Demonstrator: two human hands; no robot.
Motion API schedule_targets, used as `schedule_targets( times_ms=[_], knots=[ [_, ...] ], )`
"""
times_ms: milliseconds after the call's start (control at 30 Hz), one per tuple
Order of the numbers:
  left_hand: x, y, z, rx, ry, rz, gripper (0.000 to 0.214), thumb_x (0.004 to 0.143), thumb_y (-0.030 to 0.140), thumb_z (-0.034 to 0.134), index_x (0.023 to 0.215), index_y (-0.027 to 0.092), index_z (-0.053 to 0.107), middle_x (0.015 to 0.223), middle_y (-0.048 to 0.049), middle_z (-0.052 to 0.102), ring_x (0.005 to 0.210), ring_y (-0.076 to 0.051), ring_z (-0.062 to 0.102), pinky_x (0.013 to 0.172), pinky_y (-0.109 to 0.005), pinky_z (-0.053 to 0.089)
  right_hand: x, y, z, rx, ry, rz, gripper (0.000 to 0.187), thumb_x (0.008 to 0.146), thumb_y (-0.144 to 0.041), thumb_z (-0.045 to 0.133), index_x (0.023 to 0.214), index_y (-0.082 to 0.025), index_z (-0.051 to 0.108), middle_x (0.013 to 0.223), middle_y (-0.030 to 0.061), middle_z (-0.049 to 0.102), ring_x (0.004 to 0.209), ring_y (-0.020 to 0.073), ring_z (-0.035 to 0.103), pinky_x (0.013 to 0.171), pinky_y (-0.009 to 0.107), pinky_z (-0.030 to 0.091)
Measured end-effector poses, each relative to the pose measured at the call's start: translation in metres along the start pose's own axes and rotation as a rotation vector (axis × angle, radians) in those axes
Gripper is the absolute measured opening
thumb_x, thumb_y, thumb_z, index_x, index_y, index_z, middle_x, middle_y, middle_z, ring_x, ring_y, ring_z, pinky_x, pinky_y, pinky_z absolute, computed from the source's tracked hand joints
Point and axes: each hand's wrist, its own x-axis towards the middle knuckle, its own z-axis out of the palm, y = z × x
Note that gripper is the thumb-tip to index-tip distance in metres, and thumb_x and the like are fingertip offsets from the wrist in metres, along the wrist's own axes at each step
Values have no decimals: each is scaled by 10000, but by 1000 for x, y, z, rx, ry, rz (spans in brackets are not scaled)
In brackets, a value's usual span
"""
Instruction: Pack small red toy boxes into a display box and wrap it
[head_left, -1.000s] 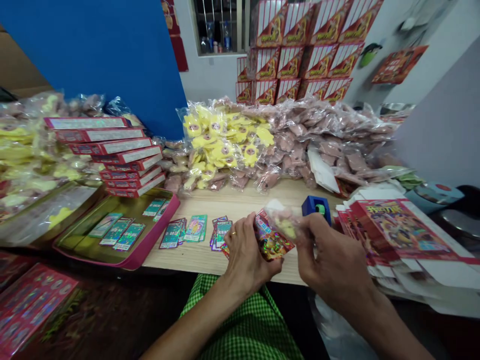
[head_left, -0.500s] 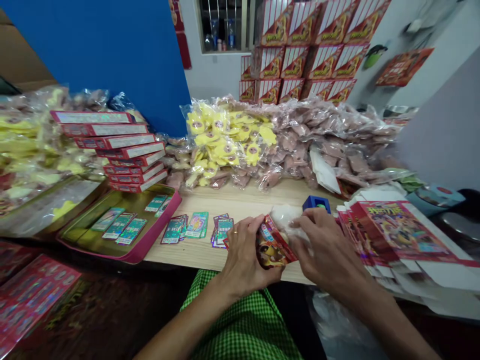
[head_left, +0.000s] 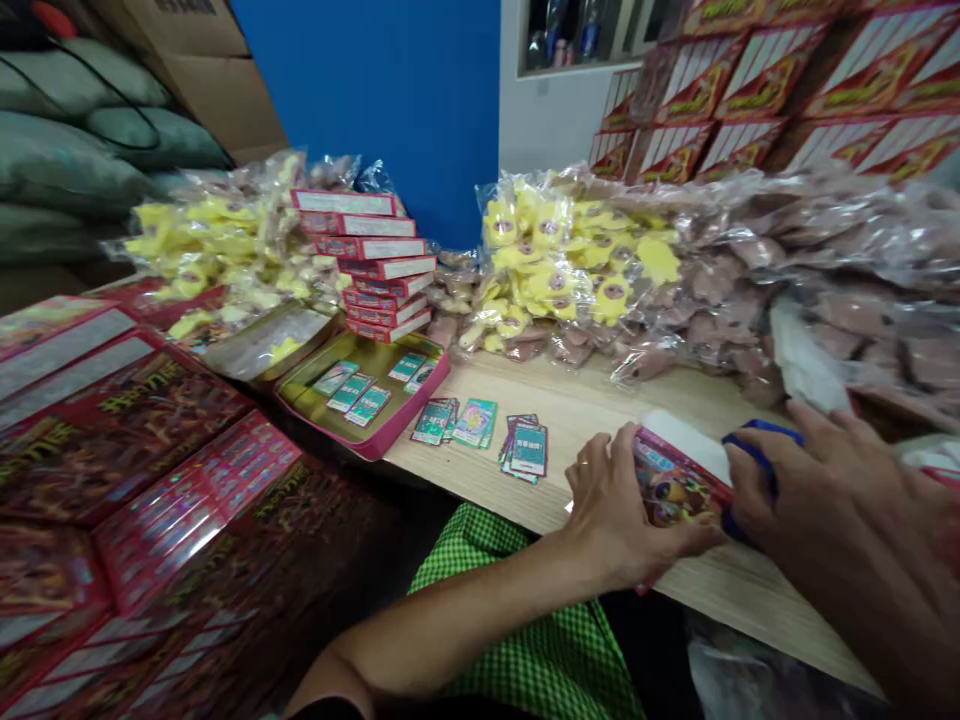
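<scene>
My left hand (head_left: 619,510) is closed round a small red printed box (head_left: 675,490), thumb along its lower front edge and fingers behind its left side. A white flap (head_left: 686,440) shows along the top of the box. At the box's right end, my right hand (head_left: 802,490) is closed on a blue plastic holder (head_left: 772,435) with a loop-like frame. The holder sits against or very near the box; fingers cover much of it, and I cannot tell its exact kind. Left of my left hand lie small piles of trading cards (head_left: 529,450) on the wooden table (head_left: 480,385).
A pink-edged tin tray (head_left: 409,425) holds more cards. Behind it stands a stack of red boxes (head_left: 386,265). Bagged yellow plush toys (head_left: 555,260) and brownish bagged plush toys (head_left: 720,350) line the back. Large red cartons (head_left: 112,430) fill the left side.
The view has swung left. My right hand has left the white wad by the box and taken hold of the blue holder from the table. The left hand still holds the box.
</scene>
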Motion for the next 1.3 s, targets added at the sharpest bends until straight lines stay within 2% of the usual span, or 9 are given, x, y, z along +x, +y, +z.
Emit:
schedule_targets(
  times_ms=[100, 200, 333, 433, 567, 767, 900, 1133, 1300],
  knots=[
    [4, -20, -29, 172, 3, 49, 737, 880, 512, 722, 1490, 179, 477, 1518, -188, 474, 1431, -373, 442, 1190, -597, 366, 8, -31, 9, -23, 5, -88, 458, 1043, -318, 332, 1048, -82, 725, 1334, 289, 615, 1297, 470, 544, 982, 654, 494],
    [6, -51, -85, 429, 21, 70, 350, 987, 274, 561, 1324, 204, 626, 1412, -124, 611, 1346, -293, 549, 1177, -542, 390, 10, -77, 25, 75, -120, -251, 402, 1011, -242, 376, 1108, -94, 737, 1327, 251, 637, 1282, 435, 566, 974, 606, 507],
    [13, -95, -161, 762, -188, -21, 629, 950, 254, 646, 1538, 165, 440, 1676, -183, 344, 1568, -366, 281, 1230, -563, 310, 10, -131, 57, 99, -512, -337, 484, 976, -221, 550, 1421, -40, 603, 1525, 267, 478, 1390, 419, 487, 1081, 555, 471],
    [17, -121, -189, 882, -425, 10, 740, 974, 383, 656, 1603, 171, 328, 1695, -197, 286, 1587, -378, 236, 1222, -575, 311, 8, -153, 76, 27, -653, -353, 592, 967, -173, 595, 1515, 21, 483, 1552, 321, 402, 1407, 420, 469, 1108, 517, 471],
    [16, -139, -191, 1047, -487, 251, 468, 1079, 266, 428, 1533, 156, 441, 1611, -188, 455, 1487, -309, 459, 1153, -474, 406, 1, -164, 87, -100, -632, -469, 544, 928, 15, 487, 1470, 47, 518, 1367, 342, 576, 1190, 377, 651, 944, 458, 595],
    [9, -138, -187, 1257, -462, 525, 467, 1019, 75, 397, 1481, 47, 459, 1473, -228, 587, 1341, -307, 605, 1099, -426, 449, -6, -172, 86, -174, -494, -568, 446, 838, 111, 439, 1229, 49, 645, 1130, 318, 686, 971, 339, 726, 737, 403, 649],
    [9, -140, -189, 1193, -413, 514, 379, 1026, 80, 381, 1370, 89, 541, 1319, -186, 691, 1204, -277, 682, 1034, -420, 496, -4, -172, 83, -99, -470, -508, 258, 886, 64, 466, 1013, -38, 666, 926, 222, 691, 814, 305, 702, 639, 365, 617],
    [6, -139, -189, 1026, -217, 407, 295, 1044, 133, 391, 1295, 142, 546, 1361, -184, 641, 1313, -287, 597, 1046, -411, 517, -4, -170, 81, -38, -429, -475, 283, 888, 81, 437, 981, -77, 652, 891, 177, 653, 827, 301, 651, 648, 365, 564],
    [-1, -138, -193, 981, -320, 427, 405, 996, 42, 386, 1357, 154, 531, 1363, -169, 649, 1272, -270, 623, 1073, -408, 503, -4, -170, 82, 10, -516, -487, 297, 908, 56, 433, 1012, -90, 669, 942, 170, 655, 869, 302, 623, 668, 379, 547]
  ],
)
